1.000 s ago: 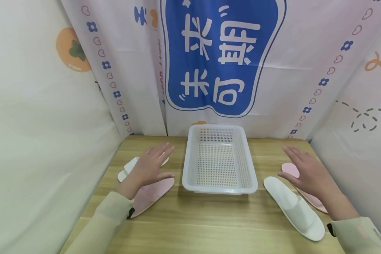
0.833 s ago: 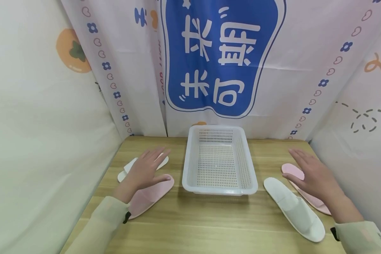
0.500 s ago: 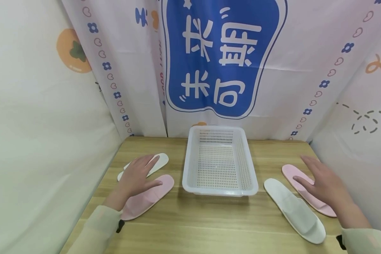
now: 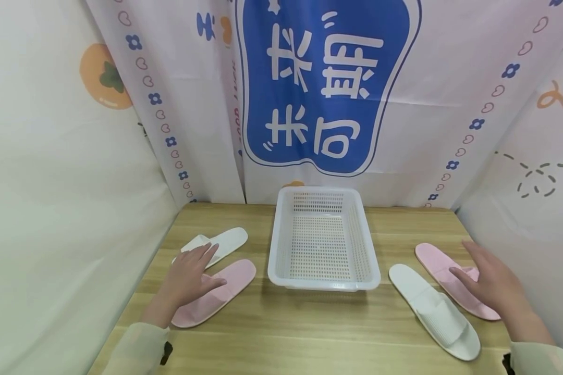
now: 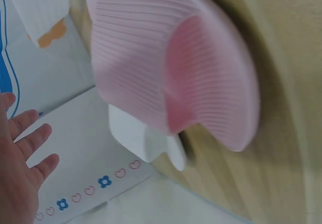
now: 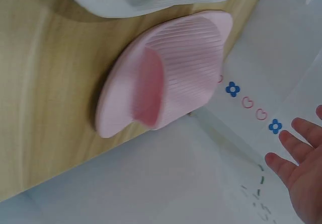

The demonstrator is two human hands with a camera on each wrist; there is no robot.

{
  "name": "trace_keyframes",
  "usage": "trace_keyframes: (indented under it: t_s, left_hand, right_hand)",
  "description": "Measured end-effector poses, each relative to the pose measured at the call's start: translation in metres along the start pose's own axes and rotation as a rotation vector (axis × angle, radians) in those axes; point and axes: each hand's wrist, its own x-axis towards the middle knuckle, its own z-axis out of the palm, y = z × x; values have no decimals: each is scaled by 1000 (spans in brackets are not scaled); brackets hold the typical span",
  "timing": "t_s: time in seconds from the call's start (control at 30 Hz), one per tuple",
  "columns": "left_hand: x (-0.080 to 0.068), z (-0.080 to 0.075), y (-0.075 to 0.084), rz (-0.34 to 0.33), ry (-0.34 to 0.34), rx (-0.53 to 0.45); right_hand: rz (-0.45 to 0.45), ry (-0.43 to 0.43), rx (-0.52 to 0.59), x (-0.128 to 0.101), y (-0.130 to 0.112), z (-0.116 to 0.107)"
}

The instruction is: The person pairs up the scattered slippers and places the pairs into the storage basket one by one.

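Observation:
My left hand (image 4: 184,278), fingers spread and holding nothing, hovers over the left pair of slippers. Beneath it lies a pink slipper (image 4: 236,276), and a white slipper (image 4: 230,242) sits just behind that one. In the left wrist view the ribbed strap of the pink slipper (image 5: 136,43) fills the middle, with the white slipper (image 5: 133,133) beyond. On the other side my right hand (image 4: 494,284) is spread above a pink slipper (image 4: 438,263), its strap partly hidden by the hand. A white slipper (image 4: 443,317) lies to the left of that hand.
A white perforated plastic basket (image 4: 321,245) stands at the back middle of the wooden table (image 4: 309,333), between the two pairs; nothing lies inside it. Printed cloth (image 4: 206,104) hangs behind the table, and pale cloth closes in both sides.
Both hands have drawn apart and back toward the person, the left one leftward and the right one rightward. More of the slippers shows. Slippers and basket have stayed in place.

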Motion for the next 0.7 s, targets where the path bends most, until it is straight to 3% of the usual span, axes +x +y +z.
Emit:
trace_keyframes:
  t_s: [0.2, 0.47, 0.7]
  left_hand:
    - [-15, 9, -5, -7, 40, 2]
    - [-32, 18, -3, -58, -11, -13]
    - [-43, 24, -3, -106, -26, -25]
  right_hand:
    - [70, -45, 19, -6, 15, 9]
    - [143, -91, 56, -13, 30, 20]
    - [147, -102, 59, -16, 45, 34]
